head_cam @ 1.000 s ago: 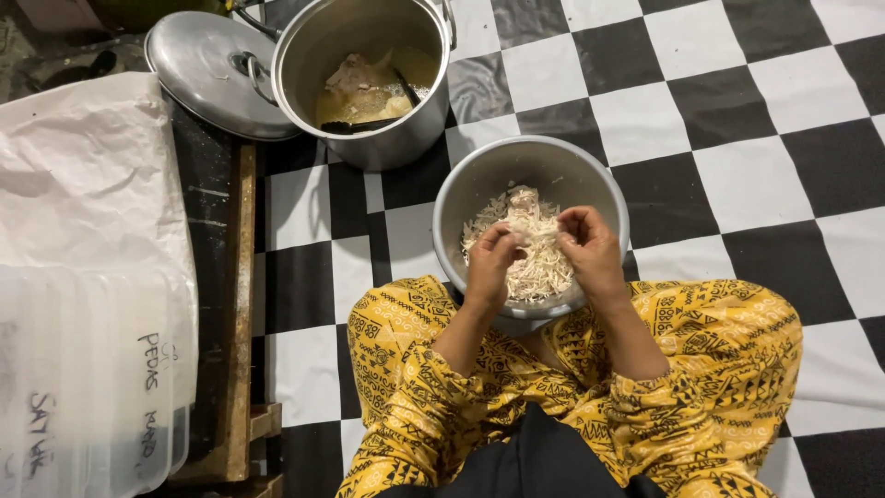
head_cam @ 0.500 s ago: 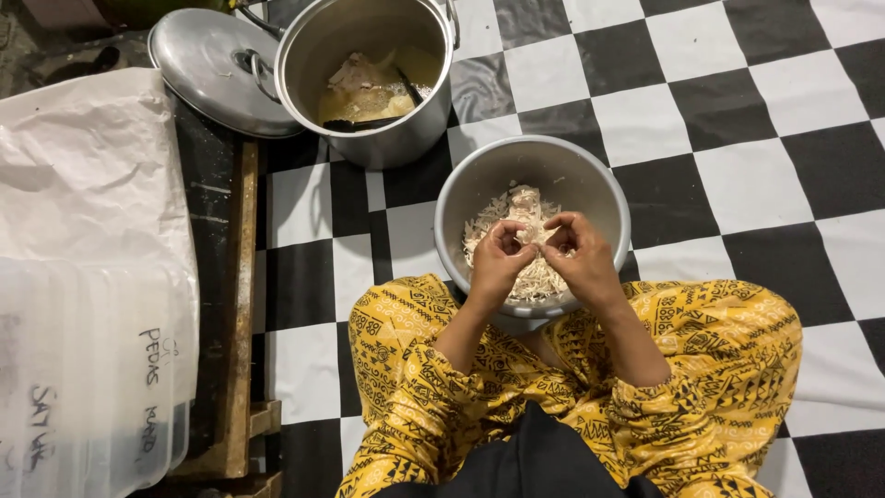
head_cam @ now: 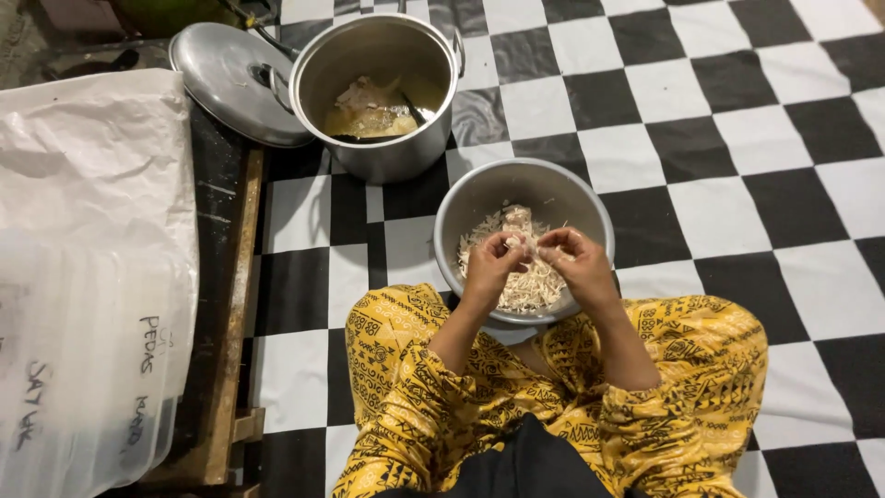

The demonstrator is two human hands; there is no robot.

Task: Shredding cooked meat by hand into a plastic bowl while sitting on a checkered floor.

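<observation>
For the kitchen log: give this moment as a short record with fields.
Left hand: left hand pinches a piece of cooked chicken over the bowl
Right hand: right hand pinches the same piece
Bowl: steel bowl holds shredded chicken
Pot: steel pot holds chicken pieces in broth
Lid: pot lid lies beside the pot
Floor: black and white checked mat
</observation>
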